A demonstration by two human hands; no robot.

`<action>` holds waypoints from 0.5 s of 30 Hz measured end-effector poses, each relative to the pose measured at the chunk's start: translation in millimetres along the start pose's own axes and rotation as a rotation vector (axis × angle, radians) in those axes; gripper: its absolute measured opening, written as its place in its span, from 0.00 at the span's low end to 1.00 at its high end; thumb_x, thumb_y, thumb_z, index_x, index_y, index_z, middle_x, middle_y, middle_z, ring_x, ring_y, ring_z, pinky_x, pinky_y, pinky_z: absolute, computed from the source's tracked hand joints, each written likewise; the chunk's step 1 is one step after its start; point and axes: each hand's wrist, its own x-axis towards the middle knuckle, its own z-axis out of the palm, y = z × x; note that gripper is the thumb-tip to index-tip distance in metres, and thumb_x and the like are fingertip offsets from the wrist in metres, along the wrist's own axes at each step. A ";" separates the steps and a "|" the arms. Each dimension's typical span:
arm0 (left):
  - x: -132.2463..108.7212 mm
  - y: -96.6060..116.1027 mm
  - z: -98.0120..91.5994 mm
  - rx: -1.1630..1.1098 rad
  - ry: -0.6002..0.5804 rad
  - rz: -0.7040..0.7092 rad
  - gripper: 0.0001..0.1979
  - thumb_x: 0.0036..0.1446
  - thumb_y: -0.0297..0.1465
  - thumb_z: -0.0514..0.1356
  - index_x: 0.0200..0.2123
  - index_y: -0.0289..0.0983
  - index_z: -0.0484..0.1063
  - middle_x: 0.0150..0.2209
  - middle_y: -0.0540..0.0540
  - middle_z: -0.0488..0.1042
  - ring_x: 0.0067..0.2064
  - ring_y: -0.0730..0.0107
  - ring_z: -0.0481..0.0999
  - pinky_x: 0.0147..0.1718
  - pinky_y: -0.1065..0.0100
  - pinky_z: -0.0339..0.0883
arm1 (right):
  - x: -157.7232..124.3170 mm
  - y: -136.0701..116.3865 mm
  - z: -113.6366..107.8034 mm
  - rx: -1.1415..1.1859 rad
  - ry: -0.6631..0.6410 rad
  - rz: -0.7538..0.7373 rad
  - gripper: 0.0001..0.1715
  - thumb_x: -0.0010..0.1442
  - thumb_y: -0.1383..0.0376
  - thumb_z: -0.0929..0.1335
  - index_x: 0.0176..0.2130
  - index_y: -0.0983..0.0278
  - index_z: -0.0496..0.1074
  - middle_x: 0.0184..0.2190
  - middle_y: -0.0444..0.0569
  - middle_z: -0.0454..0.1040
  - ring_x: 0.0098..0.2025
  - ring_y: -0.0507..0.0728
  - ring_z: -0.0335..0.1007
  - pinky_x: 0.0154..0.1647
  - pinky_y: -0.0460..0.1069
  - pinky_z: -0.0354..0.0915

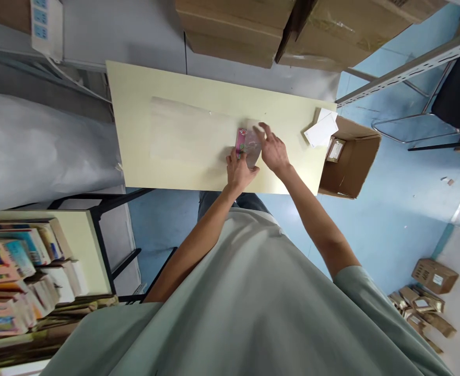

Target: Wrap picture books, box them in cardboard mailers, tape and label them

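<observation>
A small pink printed booklet [240, 141] lies on the cream tabletop, its right part covered by a folded-over end of a translucent plastic wrapping sheet [190, 130]. The rest of that sheet stretches flat to the left. My left hand [239, 171] holds the booklet's near edge, fingers on the pink cover and thumb out to the right over the film. At the right side of the fold, my right hand [273, 150] has its fingers bent on the film's far right edge. The fingertips' exact grip on the film is small and hard to see.
White cards [322, 129] lie at the table's right end, beside an open cardboard box [349, 162] with a labelled packet inside. Large cartons [233, 31] stand beyond the far edge. A silvery roll [37, 151] and a shelf of books [18, 277] are at left.
</observation>
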 end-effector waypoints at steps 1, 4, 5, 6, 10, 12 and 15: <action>1.4 -2.6 -4.0 -0.004 -0.020 0.025 0.24 0.56 0.29 0.75 0.55 0.35 0.79 0.72 0.24 0.69 0.80 0.31 0.59 0.79 0.34 0.55 | -1.9 -2.7 -2.5 -0.016 -0.064 -0.051 0.30 0.78 0.63 0.63 0.74 0.60 0.70 0.80 0.63 0.65 0.62 0.70 0.81 0.67 0.69 0.76; 5.0 -9.9 -14.0 -0.028 -0.036 0.062 0.20 0.57 0.28 0.74 0.53 0.39 0.80 0.70 0.28 0.72 0.80 0.37 0.62 0.81 0.37 0.54 | 1.2 -1.9 -8.1 -0.079 -0.198 -0.098 0.31 0.74 0.69 0.66 0.72 0.61 0.73 0.83 0.60 0.62 0.60 0.70 0.81 0.67 0.71 0.75; 6.0 -12.3 -16.6 -0.040 -0.036 0.064 0.19 0.57 0.28 0.74 0.53 0.39 0.81 0.70 0.29 0.73 0.80 0.37 0.63 0.81 0.37 0.54 | 4.5 0.9 -10.2 -0.101 -0.216 -0.093 0.31 0.73 0.69 0.66 0.72 0.61 0.74 0.83 0.59 0.62 0.59 0.71 0.82 0.67 0.71 0.76; 6.7 -14.9 -19.1 -0.055 -0.039 0.061 0.18 0.58 0.28 0.73 0.52 0.40 0.81 0.71 0.31 0.73 0.80 0.38 0.63 0.81 0.38 0.54 | 8.5 4.1 -12.8 -0.119 -0.224 -0.088 0.31 0.73 0.69 0.66 0.71 0.61 0.75 0.83 0.58 0.62 0.59 0.71 0.82 0.66 0.71 0.76; 5.5 -26.8 -29.6 -0.188 -0.071 0.031 0.13 0.64 0.31 0.68 0.52 0.42 0.83 0.70 0.37 0.75 0.79 0.43 0.66 0.81 0.43 0.57 | 24.9 10.1 -25.7 -0.138 -0.216 -0.119 0.27 0.74 0.64 0.68 0.68 0.61 0.76 0.80 0.56 0.67 0.62 0.72 0.81 0.66 0.70 0.77; 0.8 -32.6 -34.6 -0.314 -0.081 -0.014 0.14 0.67 0.32 0.65 0.54 0.43 0.83 0.72 0.39 0.74 0.77 0.47 0.69 0.79 0.48 0.61 | 31.8 5.9 -31.0 -0.140 -0.224 -0.144 0.26 0.74 0.63 0.69 0.67 0.62 0.76 0.77 0.59 0.71 0.62 0.72 0.81 0.67 0.70 0.76; -10.7 -38.0 -39.1 -0.463 -0.072 -0.104 0.17 0.71 0.33 0.63 0.59 0.43 0.82 0.73 0.39 0.73 0.72 0.52 0.76 0.74 0.54 0.70 | 41.2 -5.3 -33.1 -0.140 -0.238 -0.159 0.27 0.73 0.62 0.70 0.68 0.63 0.74 0.70 0.62 0.77 0.60 0.73 0.81 0.66 0.70 0.75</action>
